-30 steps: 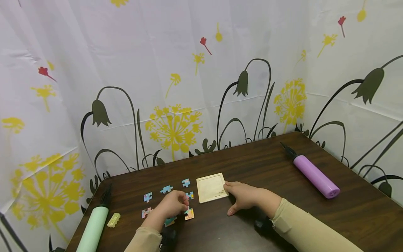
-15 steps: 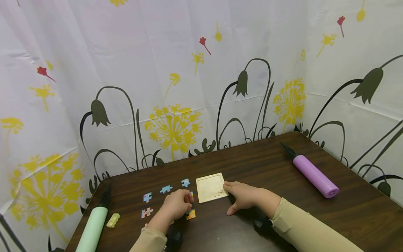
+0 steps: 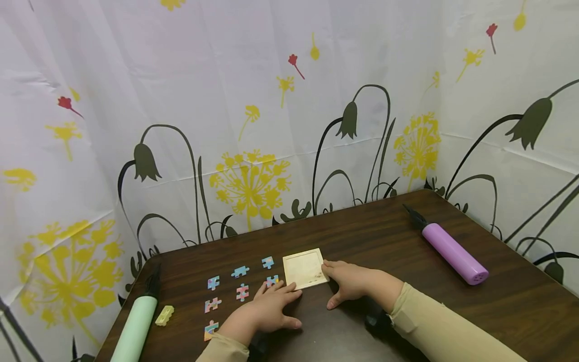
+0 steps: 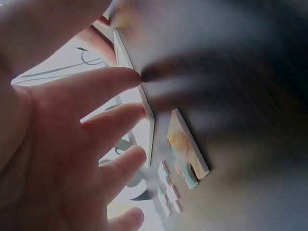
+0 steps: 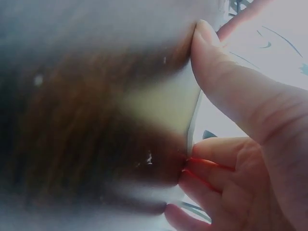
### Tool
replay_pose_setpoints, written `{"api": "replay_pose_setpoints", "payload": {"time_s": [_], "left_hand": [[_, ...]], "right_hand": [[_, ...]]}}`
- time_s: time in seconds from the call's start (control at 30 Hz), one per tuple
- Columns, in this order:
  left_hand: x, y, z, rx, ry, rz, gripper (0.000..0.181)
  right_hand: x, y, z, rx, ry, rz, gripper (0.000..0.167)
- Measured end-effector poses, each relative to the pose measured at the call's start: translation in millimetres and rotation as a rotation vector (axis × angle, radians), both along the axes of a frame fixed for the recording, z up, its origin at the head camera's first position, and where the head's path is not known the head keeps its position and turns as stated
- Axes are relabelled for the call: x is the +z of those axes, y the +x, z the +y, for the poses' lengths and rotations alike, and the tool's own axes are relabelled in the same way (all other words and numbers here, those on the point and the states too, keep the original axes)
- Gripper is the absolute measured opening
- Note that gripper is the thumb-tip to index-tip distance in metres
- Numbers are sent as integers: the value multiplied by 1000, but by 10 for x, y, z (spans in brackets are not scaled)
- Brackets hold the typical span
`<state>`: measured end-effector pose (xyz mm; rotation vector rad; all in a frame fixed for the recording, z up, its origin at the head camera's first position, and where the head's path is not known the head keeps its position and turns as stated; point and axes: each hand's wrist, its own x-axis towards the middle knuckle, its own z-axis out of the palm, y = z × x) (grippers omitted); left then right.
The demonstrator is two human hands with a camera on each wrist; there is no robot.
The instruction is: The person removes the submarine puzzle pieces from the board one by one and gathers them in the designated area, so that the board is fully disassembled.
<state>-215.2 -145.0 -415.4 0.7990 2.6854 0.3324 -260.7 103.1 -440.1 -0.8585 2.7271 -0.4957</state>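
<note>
A shallow square wooden tray (image 3: 302,269) lies flat on the table, its recess bare. My left hand (image 3: 268,309) spreads its fingers palm down at the tray's near left corner, with fingertips at the near edge in the left wrist view. Along the tray's right edge rest the fingertips of my right hand (image 3: 352,280), its thumb pointing to the table. Several jigsaw pieces lie spaced apart left of the tray, among them a blue piece (image 3: 240,271) and a pink piece (image 3: 242,292). Another jigsaw piece (image 4: 183,149), hidden by the hand in the head view, lies under the left palm.
A mint-green hand pump (image 3: 134,329) stretches along the table's left side, with a small pale yellow block (image 3: 165,315) beside it. To the right lies a purple hand pump (image 3: 454,253). A flower-printed curtain (image 3: 253,100) hangs behind the dark wooden table (image 3: 371,226).
My left hand has moved right from the jigsaw pieces to the tray's near left corner, and its curled fingers have spread. The right hand stays at the tray's right edge.
</note>
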Motion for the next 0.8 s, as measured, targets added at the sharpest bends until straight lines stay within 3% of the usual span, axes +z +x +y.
{"api": "replay_pose_setpoints", "payload": {"time_s": [0.43, 0.67, 0.8], "left_hand": [[-51, 114, 57, -33, 18, -37, 72], [-78, 188, 72, -54, 35, -44, 74], [-46, 194, 44, -43, 126, -33, 74]], "right_hand": [[16, 166, 68, -41, 103, -4, 101], [40, 253, 151, -32, 80, -22, 102], [92, 224, 223, -3, 33, 34, 99]]}}
